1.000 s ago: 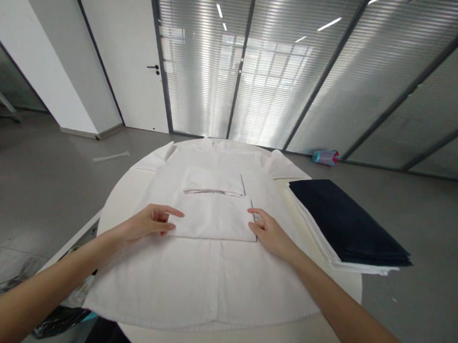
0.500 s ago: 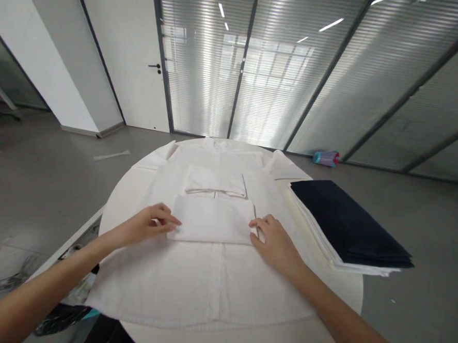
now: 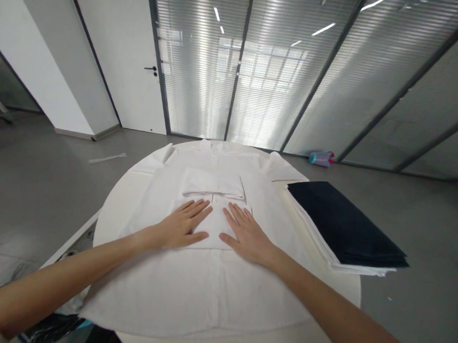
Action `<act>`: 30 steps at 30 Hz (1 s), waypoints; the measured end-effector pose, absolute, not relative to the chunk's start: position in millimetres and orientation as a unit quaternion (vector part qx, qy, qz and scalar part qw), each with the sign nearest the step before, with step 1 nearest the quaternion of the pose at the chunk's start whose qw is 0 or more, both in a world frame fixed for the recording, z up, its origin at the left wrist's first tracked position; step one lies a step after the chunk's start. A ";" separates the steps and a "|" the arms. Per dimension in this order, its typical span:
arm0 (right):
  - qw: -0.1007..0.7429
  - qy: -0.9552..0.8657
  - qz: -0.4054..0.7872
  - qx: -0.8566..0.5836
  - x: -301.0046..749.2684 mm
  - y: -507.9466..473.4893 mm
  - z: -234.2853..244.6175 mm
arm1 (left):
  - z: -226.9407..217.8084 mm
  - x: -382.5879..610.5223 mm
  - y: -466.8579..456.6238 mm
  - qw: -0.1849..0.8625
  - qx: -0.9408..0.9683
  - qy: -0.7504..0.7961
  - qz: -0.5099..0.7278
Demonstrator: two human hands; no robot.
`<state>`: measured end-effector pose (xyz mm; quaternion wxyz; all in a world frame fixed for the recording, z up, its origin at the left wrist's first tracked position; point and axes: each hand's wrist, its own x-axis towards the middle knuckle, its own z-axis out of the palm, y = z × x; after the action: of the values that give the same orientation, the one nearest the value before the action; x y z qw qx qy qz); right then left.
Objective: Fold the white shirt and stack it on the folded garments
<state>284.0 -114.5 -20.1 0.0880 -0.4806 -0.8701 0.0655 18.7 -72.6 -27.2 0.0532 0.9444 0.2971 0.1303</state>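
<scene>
Head view: what is the state of the fingers?

Left hand [image 3: 182,225]: palm down, fingers [image 3: 202,216] straight and slightly parted, thumb set apart from them. Right hand [image 3: 250,240]: the same posture, mirrored. Neither hand is clamped on anything. Left fingers point toward 1 o'clock, right fingers toward 11 o'clock; a gap separates the two thumbs.

What lies under the hands?

The near folded white piece [image 3: 214,230]. The left hand covers its 9 o'clock half, the right hand its 3 o'clock half. Take this piece as the centre of the dial.

What adjoins it?

At 12 o'clock, just beside it, is the far folded white piece [image 3: 213,184]. Both rest on a white shirt [image 3: 190,298] spread flat, collar toward 12 o'clock, hem toward 6 o'clock, short sleeves toward 11 and 1 o'clock.

And the support?

A round white table [image 3: 112,216]. At 3 o'clock it carries dark folded cloth [image 3: 342,225] stacked on white layers [image 3: 311,223].

Beyond the table?

A patterned blue item [image 3: 320,158] on the floor [image 3: 397,218] at 2 o'clock, near the glass partition [image 3: 267,112].
</scene>
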 end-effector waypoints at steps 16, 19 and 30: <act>0.051 -0.793 -0.117 -0.596 282.0 -55.5 5.1 | -24.3 -10.4 -11.7 0.015 0.845 0.480 0.235; 0.046 -0.792 -0.132 -0.594 281.5 -55.0 -3.6 | -27.4 -10.4 -12.0 -0.006 0.856 0.462 0.232; 0.079 -0.899 0.032 -0.430 311.1 -114.3 41.5 | 28.1 -32.5 -80.3 0.050 0.940 0.304 0.146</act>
<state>311.1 -114.3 41.5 0.0785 -0.4304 -0.8986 0.0320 -32.5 -80.3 28.1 0.0499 0.9401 0.3041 0.1456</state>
